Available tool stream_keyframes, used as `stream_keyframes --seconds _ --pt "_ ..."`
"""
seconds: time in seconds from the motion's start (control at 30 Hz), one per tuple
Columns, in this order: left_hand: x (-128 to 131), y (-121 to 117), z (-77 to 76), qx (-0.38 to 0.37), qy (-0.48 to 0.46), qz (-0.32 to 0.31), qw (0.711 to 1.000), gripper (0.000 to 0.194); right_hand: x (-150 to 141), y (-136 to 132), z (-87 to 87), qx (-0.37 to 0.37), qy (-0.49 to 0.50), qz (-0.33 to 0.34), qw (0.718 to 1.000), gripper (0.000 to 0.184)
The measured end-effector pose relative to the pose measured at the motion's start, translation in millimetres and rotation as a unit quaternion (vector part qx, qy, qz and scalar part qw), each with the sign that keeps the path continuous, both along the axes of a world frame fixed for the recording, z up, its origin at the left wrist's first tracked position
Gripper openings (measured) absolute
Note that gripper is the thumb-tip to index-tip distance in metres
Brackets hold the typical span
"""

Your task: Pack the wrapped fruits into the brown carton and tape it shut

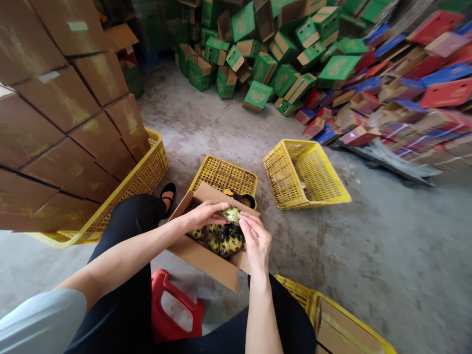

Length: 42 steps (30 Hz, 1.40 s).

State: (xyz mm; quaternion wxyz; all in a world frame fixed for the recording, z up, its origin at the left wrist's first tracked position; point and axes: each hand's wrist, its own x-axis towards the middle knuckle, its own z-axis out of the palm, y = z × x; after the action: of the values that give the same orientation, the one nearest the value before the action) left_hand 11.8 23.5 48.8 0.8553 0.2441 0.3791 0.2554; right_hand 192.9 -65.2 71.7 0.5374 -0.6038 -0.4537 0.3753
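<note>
1. Concrete floor (368, 236), grey and stained, spreads around you, with piled boxes along the far side.
2. Your small wrapped item (231, 215), yellow-green with dark spots, is held up over the open carton (206, 260), between your two hands.
3. Your left hand (207, 216) pinches its left end, the fingers extended along it.
4. Your right hand (257, 238) pinches its right end between thumb and fingertips, the other fingers curled.
5. Below your hands, similar spotted items (228, 245) in clear, shiny wrapping lie inside the carton, whose flaps stand open.
6. Just beyond the carton you have a yellow grid-patterned crate (236, 174); a yellow-and-black object (245, 199), partly hidden by a flap, lies at its near right side.
7. Between your legs, on the near side, is a red plastic stool (199, 314), partly covered by your left leg.
8. To your right and a little farther off, an open yellow basket (320, 172) sits tilted on the floor.
9. At your near right, another yellow crate (313, 300) holds brown cardboard (339, 329).
10. On your left, brown boxes (59, 123) are stacked high in a large yellow crate (129, 201).
11. At the far side, green boxes (258, 69) lie heaped at all angles; to their right you face a blurred pile of red and blue boxes (398, 93).
</note>
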Motion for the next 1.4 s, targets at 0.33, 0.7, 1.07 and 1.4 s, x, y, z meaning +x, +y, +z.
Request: stream_keyframes --seconds 0.33,0.7,1.07,1.4 --pt "4.5 -4.2 0.0 0.055 -0.012 0.041 0.998 0.052 2.3 0.6 -4.6 -0.021 -0.045 -0.08 0.996 0.039" --pt "3.9 -8.2 5.0 0.137 -0.063 0.035 0.988 0.093 13.1 1.8 -34.7 -0.079 0.106 -0.119 0.984 0.06" --pt "5.7 -9.7 3.0 0.126 0.025 0.031 0.991 0.05 11.7 0.6 -32.7 -0.042 0.083 -0.139 0.986 0.039" --pt "8.1 -9.0 -3.7 0.146 0.038 0.087 0.985 0.047 3.0 2.6 -23.1 -0.024 0.095 -0.169 0.981 0.036"
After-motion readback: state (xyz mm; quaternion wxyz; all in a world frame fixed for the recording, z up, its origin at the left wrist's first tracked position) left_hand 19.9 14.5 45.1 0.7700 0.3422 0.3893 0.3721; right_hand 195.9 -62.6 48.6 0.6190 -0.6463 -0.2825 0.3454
